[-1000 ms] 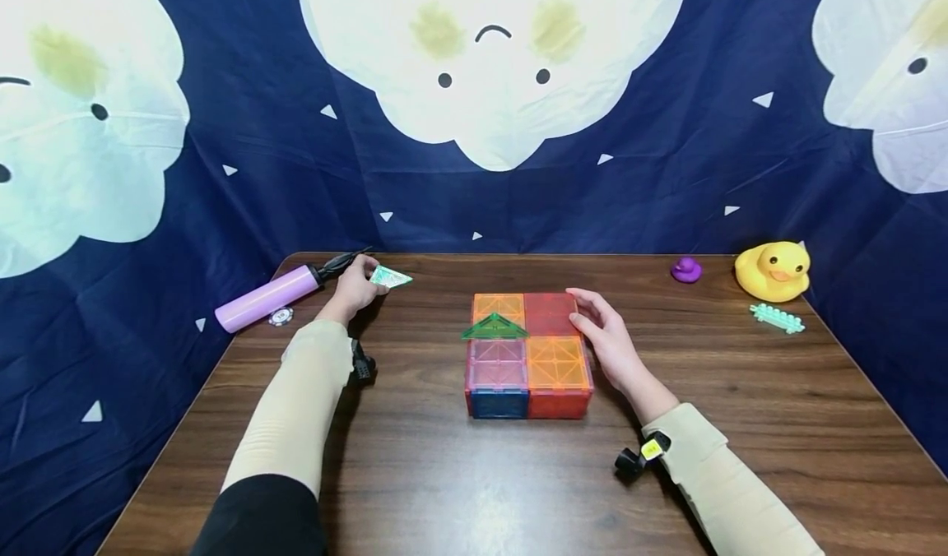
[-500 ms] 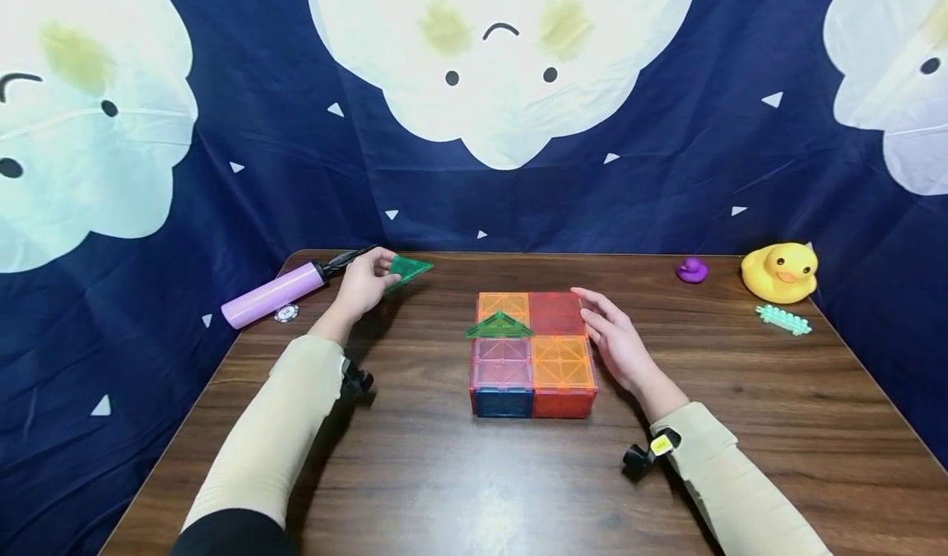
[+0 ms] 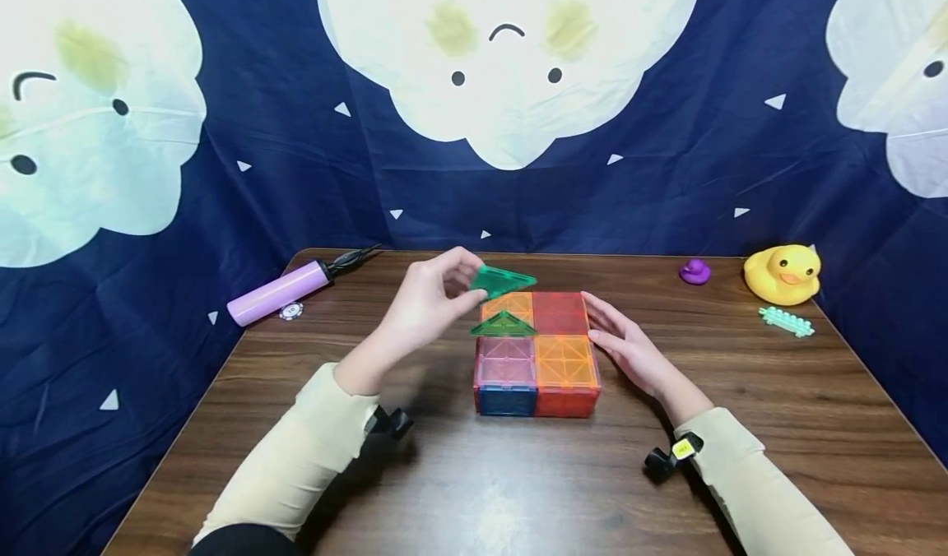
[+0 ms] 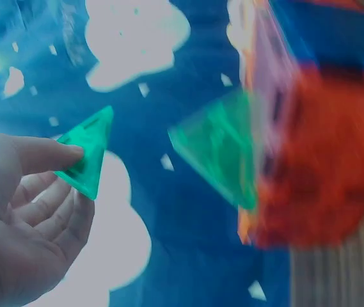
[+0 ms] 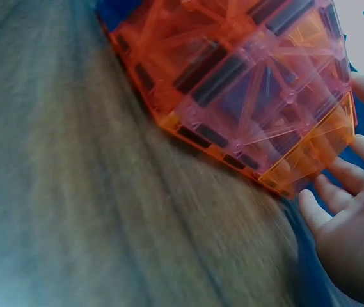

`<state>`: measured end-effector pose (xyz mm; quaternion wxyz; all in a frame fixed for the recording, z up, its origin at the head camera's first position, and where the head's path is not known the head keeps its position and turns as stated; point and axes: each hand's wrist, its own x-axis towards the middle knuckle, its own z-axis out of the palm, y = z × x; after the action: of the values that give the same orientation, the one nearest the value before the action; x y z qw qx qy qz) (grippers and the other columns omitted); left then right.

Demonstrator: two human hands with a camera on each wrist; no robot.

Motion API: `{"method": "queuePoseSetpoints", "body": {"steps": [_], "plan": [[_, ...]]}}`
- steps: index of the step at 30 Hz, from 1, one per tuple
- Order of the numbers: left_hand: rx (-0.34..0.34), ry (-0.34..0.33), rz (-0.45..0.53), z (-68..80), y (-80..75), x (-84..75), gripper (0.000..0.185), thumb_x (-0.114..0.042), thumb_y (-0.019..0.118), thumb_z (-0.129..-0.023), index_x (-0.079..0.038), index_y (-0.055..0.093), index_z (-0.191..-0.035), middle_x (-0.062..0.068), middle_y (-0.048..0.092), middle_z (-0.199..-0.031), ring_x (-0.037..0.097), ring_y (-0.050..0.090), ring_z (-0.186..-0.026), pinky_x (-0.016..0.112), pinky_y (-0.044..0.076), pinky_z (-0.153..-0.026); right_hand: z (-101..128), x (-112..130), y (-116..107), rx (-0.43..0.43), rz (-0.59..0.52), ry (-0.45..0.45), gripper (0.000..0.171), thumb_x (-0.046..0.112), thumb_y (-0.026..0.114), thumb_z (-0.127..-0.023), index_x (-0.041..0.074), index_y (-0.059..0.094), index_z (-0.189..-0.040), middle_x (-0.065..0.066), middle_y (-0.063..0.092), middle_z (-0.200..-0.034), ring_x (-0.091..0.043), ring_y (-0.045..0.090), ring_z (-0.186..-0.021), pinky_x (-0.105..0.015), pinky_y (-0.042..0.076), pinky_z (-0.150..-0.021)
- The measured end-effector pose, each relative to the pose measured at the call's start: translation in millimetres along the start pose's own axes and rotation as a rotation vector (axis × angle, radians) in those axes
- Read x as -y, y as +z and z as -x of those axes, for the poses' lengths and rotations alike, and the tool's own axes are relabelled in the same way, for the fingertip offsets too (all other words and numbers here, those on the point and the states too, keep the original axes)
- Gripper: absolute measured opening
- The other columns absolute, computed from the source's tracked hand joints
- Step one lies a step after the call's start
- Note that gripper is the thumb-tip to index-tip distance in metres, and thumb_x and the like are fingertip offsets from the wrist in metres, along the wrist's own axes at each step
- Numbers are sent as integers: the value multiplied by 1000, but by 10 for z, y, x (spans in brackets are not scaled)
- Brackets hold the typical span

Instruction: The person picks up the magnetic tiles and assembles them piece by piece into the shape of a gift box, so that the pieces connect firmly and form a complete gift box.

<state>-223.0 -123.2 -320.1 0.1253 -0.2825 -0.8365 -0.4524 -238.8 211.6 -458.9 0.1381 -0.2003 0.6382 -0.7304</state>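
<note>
Between thumb and fingers, my left hand (image 3: 422, 303) pinches a green triangular magnetic tile (image 3: 505, 281), held over the back left of a low box of see-through magnetic tiles (image 3: 566, 362). The box top shows two orange squares, a red one and a purple one; blue and red panels face me. A second green triangular tile (image 3: 505, 326) stands up on the left half of the top, and the left wrist view shows it too. Along the box's right side, my right hand (image 3: 638, 357) rests with extended fingers; its fingertips (image 5: 306, 199) are right at an orange panel.
A lilac hand pump (image 3: 277, 294) and a poker chip (image 3: 291, 311) lie at the left of the wooden table (image 3: 666, 507). Back right are a purple duck (image 3: 695, 272), a yellow duck (image 3: 782, 276) and a mint bumpy strip (image 3: 787, 321). Behind hangs a blue cloth (image 3: 563, 210).
My left hand has carried the green triangular tile from beside the pump rightward to over the box. My right hand has stayed along the box's right side, shifting slightly toward me.
</note>
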Motion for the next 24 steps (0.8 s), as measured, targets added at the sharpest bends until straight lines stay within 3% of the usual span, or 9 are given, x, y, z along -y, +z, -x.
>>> {"method": "queuePoseSetpoints", "body": {"steps": [5, 9, 11, 17, 24], "plan": [[74, 67, -2, -59, 227, -256, 19, 0, 78, -87, -7, 68, -102, 3, 72, -93, 13, 67, -85, 29, 56, -79, 117, 11, 19, 31, 96, -30, 68, 5, 51, -105, 6, 15, -164, -21, 15, -167, -38, 13, -152, -18, 35, -109], [169, 67, -38, -146, 435, -338, 18, -3, 78, -87, -10, 67, -100, 0, 72, -92, 11, 67, -85, 24, 54, -80, 237, -6, 44, 54, 169, -38, 71, 4, 53, -104, -1, 12, -162, -27, 14, -165, -42, 15, -150, -18, 34, -109], [216, 51, -49, -183, 533, -354, 17, -4, 78, -87, -10, 67, -98, -1, 72, -91, 10, 66, -84, 23, 54, -78, 298, -23, 52, 82, 181, -43, 76, 5, 56, -103, -5, 8, -161, -32, 10, -164, -37, 18, -151, -18, 34, -109], [300, -6, -131, -255, 738, -318, 14, -5, 77, -89, -12, 66, -95, -3, 71, -88, 8, 64, -81, 21, 53, -74, 418, -64, 86, 175, 178, -87, 95, 5, 68, -97, -9, -2, -158, -37, 0, -162, 1, 29, -142, -20, 32, -111], [346, -55, -234, -297, 839, -296, 13, -10, 78, -90, -15, 66, -93, -4, 70, -88, 9, 62, -77, 24, 52, -72, 443, -77, 98, 140, 235, -122, 99, 3, 75, -92, -5, 4, -160, -36, 11, -162, 2, 34, -140, -19, 33, -111]]}}
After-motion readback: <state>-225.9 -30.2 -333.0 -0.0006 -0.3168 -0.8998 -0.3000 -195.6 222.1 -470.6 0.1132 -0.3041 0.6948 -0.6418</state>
